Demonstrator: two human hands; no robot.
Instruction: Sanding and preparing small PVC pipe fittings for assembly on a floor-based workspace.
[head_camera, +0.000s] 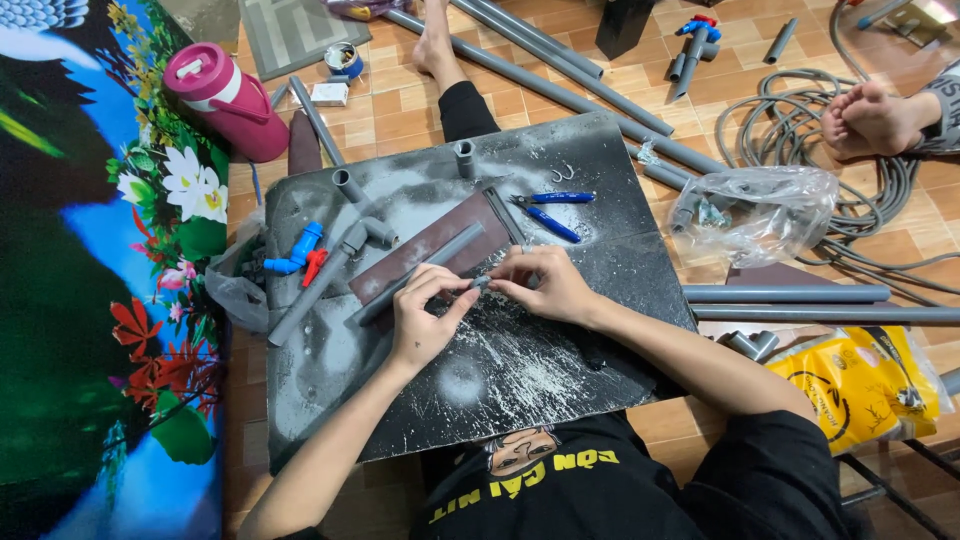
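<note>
Pinching one grey pipe (415, 275) end between left hand (425, 318) and right hand (540, 283), both closed.

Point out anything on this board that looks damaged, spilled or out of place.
The dark board is scuffed and streaked with whitish scratches and dust near the hands. Another person's bare foot rests on the coiled hose. Pipes lie scattered on the floor.

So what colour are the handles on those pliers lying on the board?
Blue. The pliers show best in the head view, beyond the hands.
</note>
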